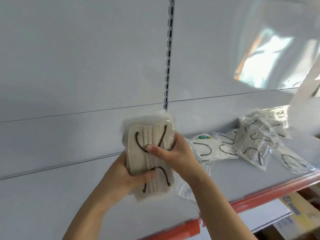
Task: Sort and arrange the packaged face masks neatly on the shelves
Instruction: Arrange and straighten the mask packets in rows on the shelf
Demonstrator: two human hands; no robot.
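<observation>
A stack of beige face masks with dark ear loops in clear plastic packs (149, 135) stands upright in front of me, held in both hands above the grey shelf (86, 196). My left hand (128, 172) grips the stack's lower left side. Across the middle, my right hand (171, 151) clasps it from the right, thumb on the front. Further right on the shelf lie several loose mask packs (256, 144) in a messy pile, and flat white packs (207, 148) beside them.
The shelf has a red front edge (259, 196). A slotted metal upright (168, 52) runs up the grey back panel. Cardboard boxes (294, 215) sit on the level below at the lower right. A glossy reflection shows at the upper right.
</observation>
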